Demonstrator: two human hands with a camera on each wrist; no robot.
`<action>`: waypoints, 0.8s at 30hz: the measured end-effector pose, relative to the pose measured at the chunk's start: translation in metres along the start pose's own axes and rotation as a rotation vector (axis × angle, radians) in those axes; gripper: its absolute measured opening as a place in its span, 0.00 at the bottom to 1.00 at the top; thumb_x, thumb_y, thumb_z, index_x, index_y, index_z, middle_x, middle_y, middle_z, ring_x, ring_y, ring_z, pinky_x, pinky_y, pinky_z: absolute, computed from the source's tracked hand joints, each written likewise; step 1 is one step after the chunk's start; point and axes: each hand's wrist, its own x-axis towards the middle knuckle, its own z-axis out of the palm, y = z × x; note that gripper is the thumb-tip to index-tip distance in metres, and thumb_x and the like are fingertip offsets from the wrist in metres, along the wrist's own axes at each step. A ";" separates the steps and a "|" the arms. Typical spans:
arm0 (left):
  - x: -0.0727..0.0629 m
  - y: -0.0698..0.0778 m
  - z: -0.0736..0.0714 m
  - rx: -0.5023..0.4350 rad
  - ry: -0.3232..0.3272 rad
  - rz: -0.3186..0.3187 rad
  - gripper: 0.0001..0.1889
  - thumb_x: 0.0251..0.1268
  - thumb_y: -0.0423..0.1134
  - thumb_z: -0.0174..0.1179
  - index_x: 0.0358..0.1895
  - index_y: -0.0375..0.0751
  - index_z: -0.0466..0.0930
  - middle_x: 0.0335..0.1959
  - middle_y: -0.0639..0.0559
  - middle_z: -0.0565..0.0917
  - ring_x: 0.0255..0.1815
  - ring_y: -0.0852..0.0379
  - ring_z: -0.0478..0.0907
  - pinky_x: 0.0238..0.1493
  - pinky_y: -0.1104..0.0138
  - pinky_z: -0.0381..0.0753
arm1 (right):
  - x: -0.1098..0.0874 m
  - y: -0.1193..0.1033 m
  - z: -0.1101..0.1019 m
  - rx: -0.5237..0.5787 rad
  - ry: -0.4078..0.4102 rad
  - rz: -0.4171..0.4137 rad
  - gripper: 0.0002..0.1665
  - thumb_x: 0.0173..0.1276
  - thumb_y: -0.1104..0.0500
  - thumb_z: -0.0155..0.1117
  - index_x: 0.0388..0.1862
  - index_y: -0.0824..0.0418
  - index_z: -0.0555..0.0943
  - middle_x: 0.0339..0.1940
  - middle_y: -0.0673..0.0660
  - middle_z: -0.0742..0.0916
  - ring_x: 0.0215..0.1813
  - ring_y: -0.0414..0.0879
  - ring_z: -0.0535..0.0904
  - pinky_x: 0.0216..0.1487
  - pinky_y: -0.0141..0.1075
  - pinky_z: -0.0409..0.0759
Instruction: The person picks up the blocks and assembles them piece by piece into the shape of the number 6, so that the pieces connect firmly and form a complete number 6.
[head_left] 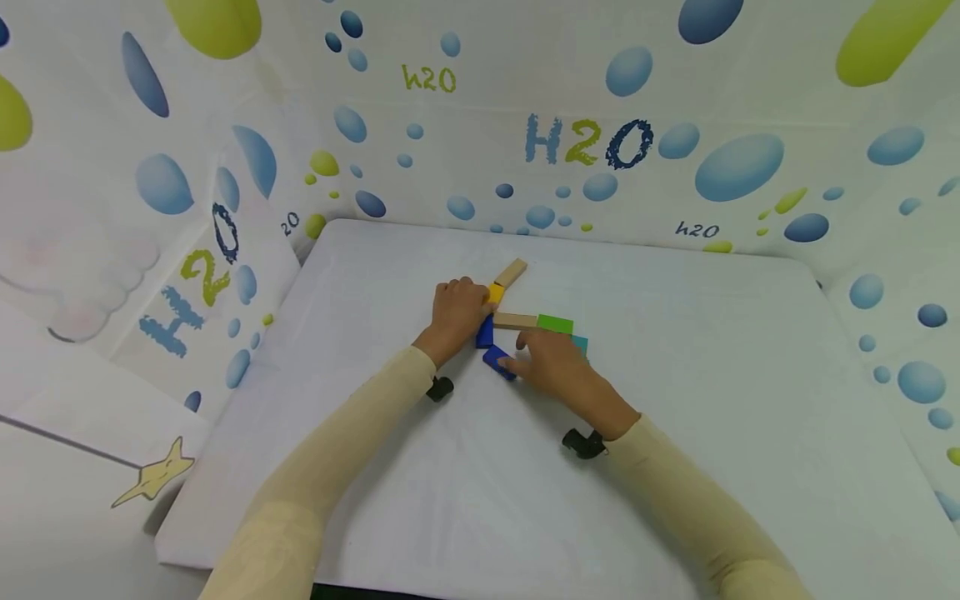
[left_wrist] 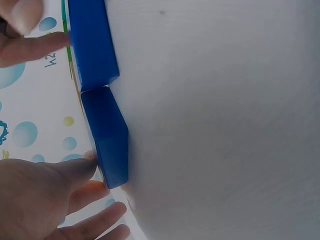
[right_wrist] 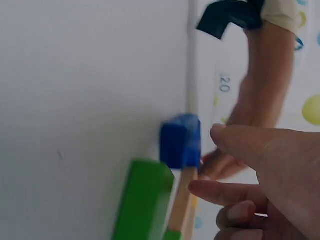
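Two blue wooden blocks meet nearly end to end at an angle. My left hand (head_left: 459,312) holds the far end of the upper blue block (head_left: 485,333), its thumb against one side and its index finger at the end, as the left wrist view shows. Close by the lower blue block (head_left: 497,362) is my right hand (head_left: 555,362). Its thumb tip overlaps that block's right end, while the index finger stands spread apart from the thumb. A yellow block (head_left: 496,293) lies beside the left fingers, partly covered.
A plain wood block (head_left: 515,321) runs right from the upper blue block to a green block (head_left: 555,324). Past the green one, a teal block (head_left: 580,342) is partly hidden by the right hand. Another plain wood block (head_left: 513,272) extends beyond the yellow one on the white table (head_left: 690,333).
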 end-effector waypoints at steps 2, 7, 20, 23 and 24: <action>0.000 0.000 -0.001 -0.003 0.000 -0.004 0.20 0.79 0.53 0.61 0.59 0.43 0.87 0.49 0.44 0.85 0.53 0.45 0.82 0.65 0.49 0.75 | -0.004 0.008 -0.008 0.028 -0.028 -0.004 0.29 0.76 0.39 0.67 0.60 0.61 0.85 0.57 0.59 0.89 0.50 0.52 0.86 0.53 0.49 0.86; 0.002 -0.001 0.003 -0.013 0.002 -0.006 0.21 0.79 0.54 0.61 0.60 0.43 0.87 0.50 0.44 0.85 0.53 0.45 0.81 0.66 0.49 0.75 | -0.019 0.029 -0.027 0.049 -0.121 -0.054 0.27 0.74 0.45 0.72 0.64 0.59 0.83 0.65 0.61 0.86 0.67 0.59 0.81 0.71 0.64 0.71; 0.002 -0.003 0.004 -0.015 0.013 -0.003 0.21 0.79 0.53 0.60 0.60 0.43 0.87 0.49 0.45 0.86 0.52 0.46 0.81 0.65 0.49 0.75 | -0.038 0.046 -0.029 -0.012 -0.202 -0.082 0.21 0.69 0.56 0.77 0.59 0.56 0.85 0.52 0.56 0.86 0.54 0.50 0.80 0.56 0.52 0.70; 0.002 -0.003 0.005 -0.015 0.011 -0.001 0.20 0.80 0.53 0.60 0.60 0.43 0.87 0.49 0.45 0.85 0.51 0.46 0.81 0.65 0.49 0.75 | -0.037 0.043 -0.027 -0.011 -0.189 -0.094 0.19 0.70 0.57 0.76 0.58 0.56 0.85 0.51 0.56 0.86 0.55 0.51 0.80 0.57 0.53 0.70; 0.002 -0.003 0.006 -0.013 0.012 0.000 0.20 0.80 0.53 0.60 0.59 0.43 0.87 0.48 0.45 0.85 0.51 0.47 0.81 0.65 0.49 0.75 | -0.036 0.042 -0.027 -0.014 -0.186 -0.101 0.18 0.71 0.57 0.75 0.58 0.56 0.85 0.51 0.56 0.86 0.54 0.51 0.81 0.57 0.53 0.70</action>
